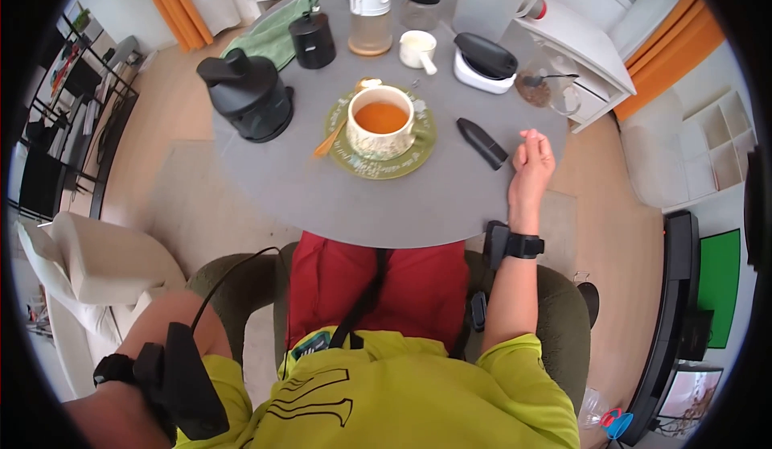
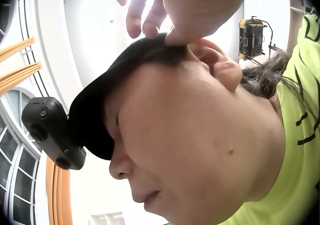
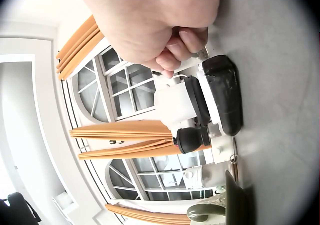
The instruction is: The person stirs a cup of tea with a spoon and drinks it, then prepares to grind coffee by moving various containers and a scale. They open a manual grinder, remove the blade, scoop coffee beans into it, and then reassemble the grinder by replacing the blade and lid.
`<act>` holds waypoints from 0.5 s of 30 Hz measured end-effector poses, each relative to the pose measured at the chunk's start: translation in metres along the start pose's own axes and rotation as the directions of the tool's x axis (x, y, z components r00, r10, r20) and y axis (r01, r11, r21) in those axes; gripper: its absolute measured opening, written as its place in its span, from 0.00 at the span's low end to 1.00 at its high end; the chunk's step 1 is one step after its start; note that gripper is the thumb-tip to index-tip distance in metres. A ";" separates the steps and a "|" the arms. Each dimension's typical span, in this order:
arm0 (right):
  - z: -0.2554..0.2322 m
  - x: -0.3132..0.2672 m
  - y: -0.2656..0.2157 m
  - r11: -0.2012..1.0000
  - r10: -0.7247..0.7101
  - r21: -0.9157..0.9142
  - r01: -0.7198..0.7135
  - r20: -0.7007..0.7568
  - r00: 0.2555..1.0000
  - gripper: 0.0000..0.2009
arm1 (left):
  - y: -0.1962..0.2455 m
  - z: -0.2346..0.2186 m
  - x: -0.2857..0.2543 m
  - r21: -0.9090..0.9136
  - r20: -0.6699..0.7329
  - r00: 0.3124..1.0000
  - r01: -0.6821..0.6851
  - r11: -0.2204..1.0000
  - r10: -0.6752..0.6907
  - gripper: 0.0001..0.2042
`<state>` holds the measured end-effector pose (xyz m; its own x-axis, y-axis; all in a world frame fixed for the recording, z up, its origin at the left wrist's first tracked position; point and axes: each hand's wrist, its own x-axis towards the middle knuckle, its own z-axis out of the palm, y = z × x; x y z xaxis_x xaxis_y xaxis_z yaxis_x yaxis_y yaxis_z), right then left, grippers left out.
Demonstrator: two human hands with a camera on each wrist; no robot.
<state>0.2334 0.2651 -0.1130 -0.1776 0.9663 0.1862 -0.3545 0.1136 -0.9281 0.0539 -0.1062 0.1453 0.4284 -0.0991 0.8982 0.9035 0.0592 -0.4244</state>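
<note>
In the left wrist view my left hand (image 2: pixel 200 7) is raised to the side of the head, fingertips at the black cap (image 2: pixel 137 57) just above the ear. The head view leaves that hand out of frame. My right hand (image 1: pixel 531 163) rests at the table's right edge, its fingers loosely curled around nothing. Beside it lies a black tapered object (image 1: pixel 481 143). Further left, a patterned cup (image 1: pixel 378 145) of reddish-brown drink stands on a green plate (image 1: pixel 386 169), with a gold-coloured spoon (image 1: pixel 328 142) on the plate's left side.
A black lidded appliance (image 1: pixel 249 99) stands at the left of the grey table (image 1: pixel 322 199). Behind are a black canister (image 1: pixel 312 40), green cloth (image 1: pixel 277 26), glass jar (image 1: pixel 370 26), small white pot (image 1: pixel 417 49), white scale (image 1: pixel 482 77) with a black item, and glass carafe (image 1: pixel 539 91).
</note>
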 end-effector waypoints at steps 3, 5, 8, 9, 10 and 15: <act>-0.002 0.002 -0.001 1.000 -0.020 -0.016 0.020 -0.007 1.000 0.10 | -0.003 -0.005 0.002 0.027 -0.005 1.000 0.027 0.999 -0.026 0.11; -0.004 -0.001 0.000 1.000 -0.012 -0.012 0.012 0.011 1.000 0.09 | -0.005 -0.008 0.002 0.047 -0.003 0.999 0.045 0.998 -0.045 0.10; -0.001 0.006 0.001 0.999 -0.044 -0.015 0.044 -0.004 0.999 0.09 | -0.003 -0.013 0.002 0.093 -0.035 0.998 0.053 0.994 -0.050 0.09; -0.003 0.006 0.001 0.999 -0.036 -0.023 0.035 -0.011 0.999 0.10 | -0.005 -0.015 0.002 0.100 -0.037 0.998 0.060 0.993 -0.057 0.09; -0.005 0.004 0.003 0.999 -0.019 -0.032 0.018 -0.016 1.000 0.10 | -0.004 -0.017 0.003 0.112 -0.044 0.997 0.071 0.991 -0.066 0.08; -0.005 0.004 0.004 0.999 -0.026 -0.046 0.027 0.019 0.999 0.10 | -0.001 -0.020 0.004 0.152 -0.067 0.994 0.100 0.983 -0.090 0.07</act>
<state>0.2355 0.2704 -0.1174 -0.1853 0.9586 0.2163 -0.3163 0.1502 -0.9367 0.0552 -0.1265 0.1468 0.3447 -0.1707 0.9231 0.9295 0.1991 -0.3103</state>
